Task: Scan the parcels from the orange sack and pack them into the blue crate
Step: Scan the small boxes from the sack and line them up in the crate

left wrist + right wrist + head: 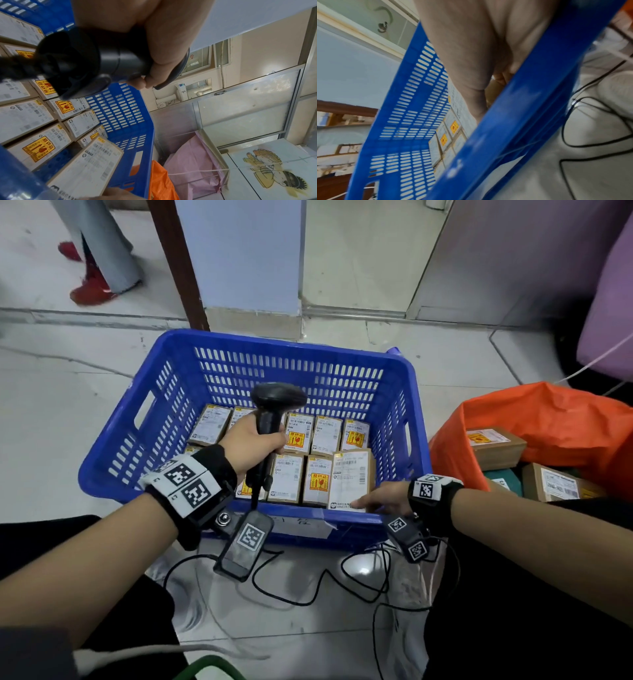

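Your left hand [251, 441] has its fingers curled tight round the scanner [270, 419] handle, head raised over the crate [113, 460]. Your right hand [382, 498] lies with fingers stretched out along the near edge of a parcel [351, 477], which sits tilted in the crate's near right corner, atop the packed rows; whether the fingers pinch it or only press, you cannot tell. The sack [548, 419] lies just right of the crate, more boxes showing in its mouth. Your left wrist view shows the scanner's butt and cable, and that parcel's label [89, 166] raised above its neighbours. Your right wrist view shows mostly the palm [488, 47] behind the crate's rim [513, 115].
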